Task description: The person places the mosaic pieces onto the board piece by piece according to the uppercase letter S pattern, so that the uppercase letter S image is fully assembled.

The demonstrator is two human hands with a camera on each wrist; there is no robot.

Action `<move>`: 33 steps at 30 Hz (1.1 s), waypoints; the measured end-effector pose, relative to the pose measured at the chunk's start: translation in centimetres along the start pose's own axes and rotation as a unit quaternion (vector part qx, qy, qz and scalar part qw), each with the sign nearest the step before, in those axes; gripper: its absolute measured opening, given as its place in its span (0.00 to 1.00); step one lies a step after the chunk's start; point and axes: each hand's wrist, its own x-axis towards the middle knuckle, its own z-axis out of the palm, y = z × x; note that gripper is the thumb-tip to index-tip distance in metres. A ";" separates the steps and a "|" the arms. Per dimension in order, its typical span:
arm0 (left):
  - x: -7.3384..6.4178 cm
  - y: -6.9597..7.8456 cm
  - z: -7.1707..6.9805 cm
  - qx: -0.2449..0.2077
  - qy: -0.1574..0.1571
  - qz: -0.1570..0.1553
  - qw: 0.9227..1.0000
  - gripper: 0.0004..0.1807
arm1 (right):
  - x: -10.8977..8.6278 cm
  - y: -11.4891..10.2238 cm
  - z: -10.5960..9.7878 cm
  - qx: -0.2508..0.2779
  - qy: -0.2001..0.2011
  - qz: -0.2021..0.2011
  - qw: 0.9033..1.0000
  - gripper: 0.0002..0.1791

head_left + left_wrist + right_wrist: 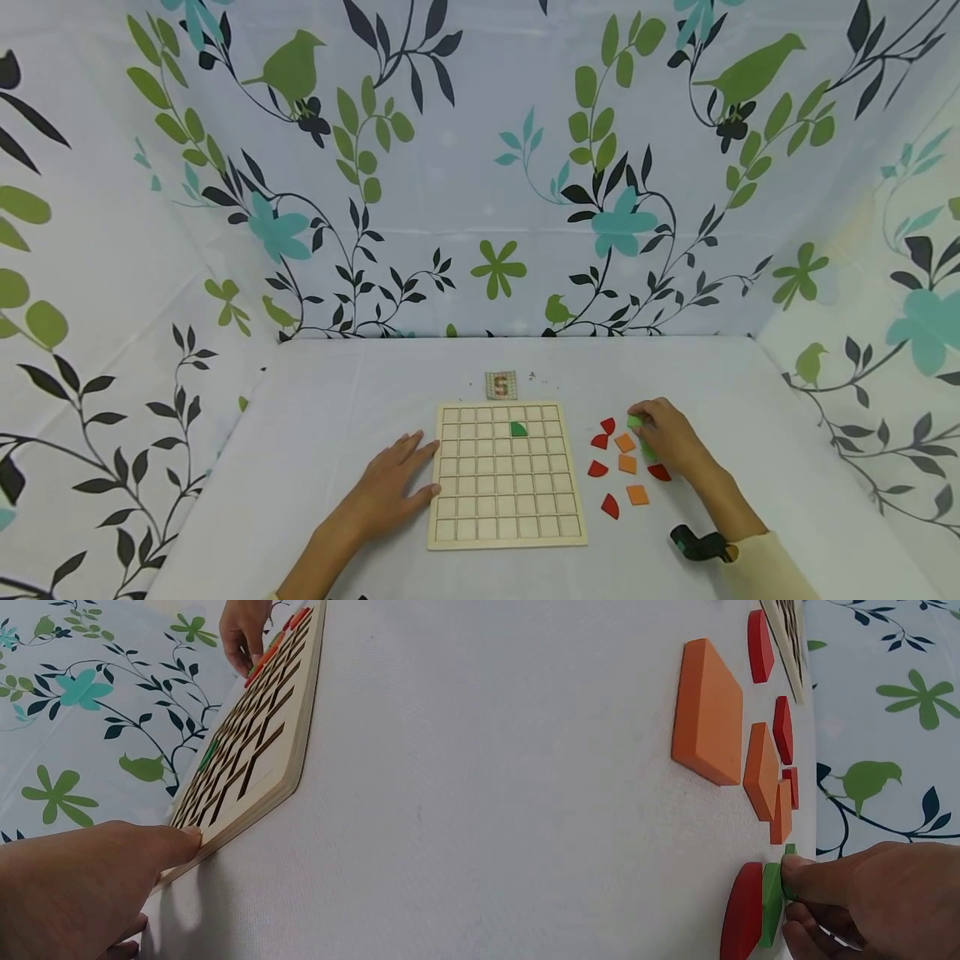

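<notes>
A wooden grid board (507, 547) lies on the white table, with one dark green quarter-round piece (518, 429) in a cell of its upper part. My left hand (393, 487) rests at the board's left edge, fingers spread, thumb tip against the rim. To the right of the board, my right hand (670, 435) pinches a light green piece (789, 879) between thumb and fingers, low over the table. Another light green piece (771, 904) lies beside those fingers, against a red piece (741, 911) with a curved edge.
Between board and right hand lie several red pieces (610, 506) with curved edges and a few orange square pieces (637, 495). A small patterned card (501, 385) marked like an S sits behind the board. Patterned cloth (495, 200) hangs behind and at both sides.
</notes>
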 end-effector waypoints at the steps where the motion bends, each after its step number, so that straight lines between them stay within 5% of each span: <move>1: 0.0 0.0 0.0 -0.001 0.000 0.000 1.000 0.37 | 0.1 -0.2 0.1 -0.004 0.004 -0.001 1.000 0.15; 9: -0.1 0.1 0.0 -0.003 0.000 -0.004 1.000 0.37 | 1.1 -1.5 0.6 -0.012 0.015 0.000 1.000 0.14; 25: 0.0 -0.1 0.0 -0.012 -0.009 -0.006 1.000 0.38 | 4.1 -2.5 1.5 0.015 -0.038 0.000 0.999 0.17; 33: 0.0 0.1 -0.3 -0.016 -0.015 -0.009 1.000 0.38 | 4.5 -6.2 2.6 0.064 -0.046 -0.045 0.996 0.16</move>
